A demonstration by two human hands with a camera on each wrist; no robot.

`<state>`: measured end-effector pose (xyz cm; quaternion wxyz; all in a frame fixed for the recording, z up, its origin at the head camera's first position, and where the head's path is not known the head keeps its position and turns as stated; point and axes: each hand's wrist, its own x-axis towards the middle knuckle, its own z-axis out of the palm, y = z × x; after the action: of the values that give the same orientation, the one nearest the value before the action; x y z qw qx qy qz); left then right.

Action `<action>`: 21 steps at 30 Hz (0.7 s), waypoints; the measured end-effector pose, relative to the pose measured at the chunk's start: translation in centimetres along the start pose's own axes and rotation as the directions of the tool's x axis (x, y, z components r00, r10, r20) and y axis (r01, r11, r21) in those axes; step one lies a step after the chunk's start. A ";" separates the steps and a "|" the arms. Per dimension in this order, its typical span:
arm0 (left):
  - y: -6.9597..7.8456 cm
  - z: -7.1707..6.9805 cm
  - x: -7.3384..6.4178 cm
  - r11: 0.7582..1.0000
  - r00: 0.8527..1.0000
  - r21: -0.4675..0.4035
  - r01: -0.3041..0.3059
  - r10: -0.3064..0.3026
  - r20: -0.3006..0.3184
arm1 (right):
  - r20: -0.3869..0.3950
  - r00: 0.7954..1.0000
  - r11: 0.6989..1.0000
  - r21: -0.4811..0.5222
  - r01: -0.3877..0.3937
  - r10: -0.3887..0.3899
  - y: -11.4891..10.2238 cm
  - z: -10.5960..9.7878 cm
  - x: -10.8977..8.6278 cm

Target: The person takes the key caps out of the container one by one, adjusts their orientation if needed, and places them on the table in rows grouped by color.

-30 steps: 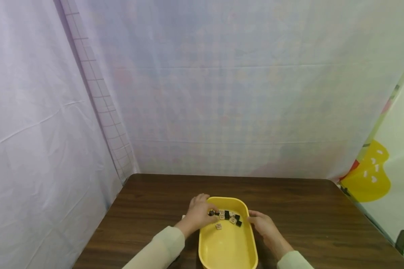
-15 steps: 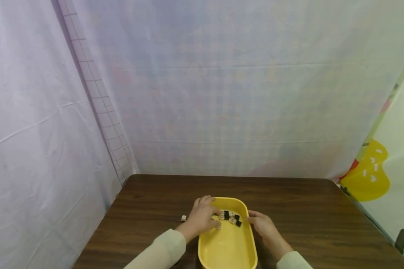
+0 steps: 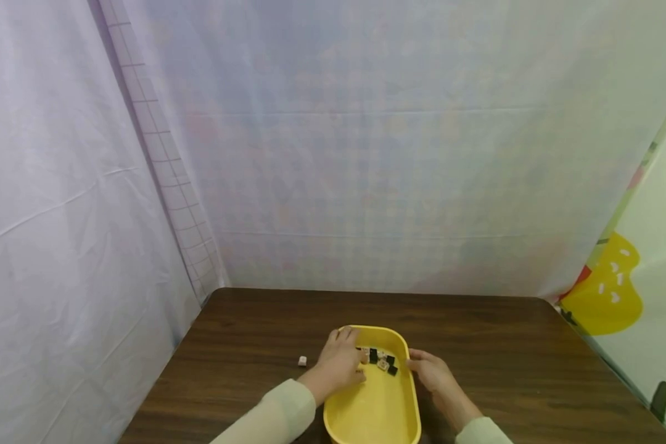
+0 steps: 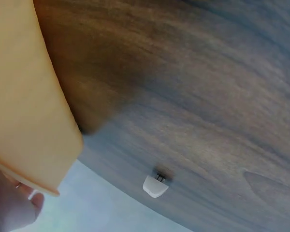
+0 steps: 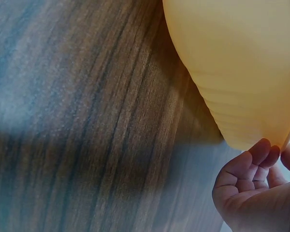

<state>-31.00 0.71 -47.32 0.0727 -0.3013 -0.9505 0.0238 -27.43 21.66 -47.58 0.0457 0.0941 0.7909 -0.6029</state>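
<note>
A yellow plastic tray (image 3: 374, 410) lies on the table. Small white keycap-like pieces (image 3: 383, 365) and black ones (image 3: 393, 370) sit loosely grouped towards its far end. My left hand (image 3: 337, 362) reaches over the left rim, thumb and index finger apart inside the tray beside the pieces; its palm side is hidden. In the left wrist view, part of the left hand (image 4: 12, 203) shows past the tray rim. My right hand (image 3: 435, 376) grips the right rim, thumb inside; in the right wrist view its curled fingers (image 5: 241, 169) press the outer wall.
A single white keycap-like piece (image 3: 302, 361) with dark prongs lies on the brown wooden table (image 3: 499, 345), left of the tray. White curtains (image 3: 366, 154) hang behind and at the left.
My left hand has shifted slightly right, further over the tray, hiding one loose white piece. The white piece on the table is now fully exposed. My right hand keeps its hold.
</note>
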 end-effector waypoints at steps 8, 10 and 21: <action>0.1 -0.2 0.2 1.000 0.999 0.013 -0.012 0.012 0.035 | 0.004 1.000 0.999 0.051 -0.019 0.019 -0.2 0.0 -0.1; 0.2 -0.3 0.3 1.000 0.998 0.012 0.001 -0.002 0.064 | 0.004 1.000 0.998 0.059 -0.024 0.024 -0.1 0.0 -0.1; 0.6 -0.1 0.5 1.000 0.998 0.013 0.007 -0.008 0.068 | 0.008 0.999 0.997 0.063 -0.038 0.037 -0.1 0.0 -0.1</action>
<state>-31.05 1.44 -47.20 0.0424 -0.2962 -0.9533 0.0398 -27.34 21.61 -47.43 0.0567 0.1082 0.7693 -0.6271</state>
